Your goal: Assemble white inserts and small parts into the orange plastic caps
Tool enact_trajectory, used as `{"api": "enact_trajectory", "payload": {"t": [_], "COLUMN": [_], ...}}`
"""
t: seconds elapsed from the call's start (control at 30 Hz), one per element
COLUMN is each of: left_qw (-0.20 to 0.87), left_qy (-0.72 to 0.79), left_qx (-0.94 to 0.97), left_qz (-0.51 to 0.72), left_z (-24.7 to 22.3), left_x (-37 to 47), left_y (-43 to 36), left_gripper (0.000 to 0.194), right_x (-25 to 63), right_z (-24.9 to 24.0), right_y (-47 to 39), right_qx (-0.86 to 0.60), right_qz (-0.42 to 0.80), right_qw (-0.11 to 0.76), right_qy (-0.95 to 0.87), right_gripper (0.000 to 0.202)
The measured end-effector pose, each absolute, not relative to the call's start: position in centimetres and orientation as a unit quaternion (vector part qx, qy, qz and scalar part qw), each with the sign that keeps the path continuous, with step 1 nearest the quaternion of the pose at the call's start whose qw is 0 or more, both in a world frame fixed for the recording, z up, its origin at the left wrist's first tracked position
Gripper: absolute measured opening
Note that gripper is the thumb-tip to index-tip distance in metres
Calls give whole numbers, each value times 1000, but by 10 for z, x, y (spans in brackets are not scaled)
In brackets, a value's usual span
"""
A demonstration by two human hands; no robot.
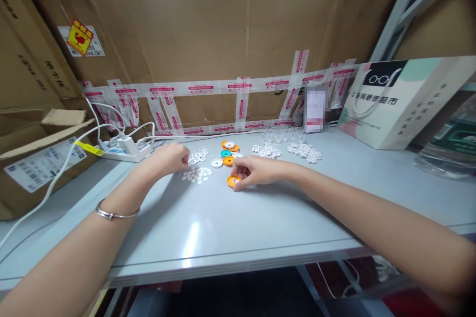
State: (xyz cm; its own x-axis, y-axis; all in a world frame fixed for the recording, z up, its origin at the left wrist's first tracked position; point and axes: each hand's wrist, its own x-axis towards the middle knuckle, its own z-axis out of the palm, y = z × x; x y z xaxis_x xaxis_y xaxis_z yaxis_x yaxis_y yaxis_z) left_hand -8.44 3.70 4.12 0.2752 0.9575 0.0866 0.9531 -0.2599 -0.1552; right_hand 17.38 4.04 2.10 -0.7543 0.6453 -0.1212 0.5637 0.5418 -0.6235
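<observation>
On the pale worktop (208, 228), the right hand (256, 171) pinches an orange disc (233, 181) in its fingers beside small white pieces (196, 175) and more coloured discs (227, 153), the left hand (171, 157) is fisted, its contents hidden, and open room lies toward the near edge.

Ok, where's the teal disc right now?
In the head view the teal disc lies on the table, mid-cluster among the orange discs, just beyond the right hand.
</observation>
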Motion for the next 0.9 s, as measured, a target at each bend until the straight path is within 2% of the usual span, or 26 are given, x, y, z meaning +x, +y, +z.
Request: {"api": "enact_trajectory", "payload": {"t": [0.13, 0.33, 0.8, 0.9], "left_qw": [92, 16, 26, -2], "left_qy": [-590, -556, -580, -567], "left_qx": [-802, -831, -814, -824], "left_qz": [9, -14, 4, -4], "left_z": [35, 39, 35, 36], "left_x": [-84, -89, -97, -93], "left_y": [41, 43, 45, 43], "left_gripper": [10, 15, 23, 21], "right_x": [174, 173, 174, 174], "right_z": [20, 23, 23, 23], "right_y": [41, 39, 39, 39], "right_qx": [-346, -345, -350, -350], "right_qz": [332, 330, 323, 325], "right_qw": [59, 61, 55, 56], "right_qy": [-875, -877, -878, -877], "right_gripper": [43, 44, 45, 45]}}
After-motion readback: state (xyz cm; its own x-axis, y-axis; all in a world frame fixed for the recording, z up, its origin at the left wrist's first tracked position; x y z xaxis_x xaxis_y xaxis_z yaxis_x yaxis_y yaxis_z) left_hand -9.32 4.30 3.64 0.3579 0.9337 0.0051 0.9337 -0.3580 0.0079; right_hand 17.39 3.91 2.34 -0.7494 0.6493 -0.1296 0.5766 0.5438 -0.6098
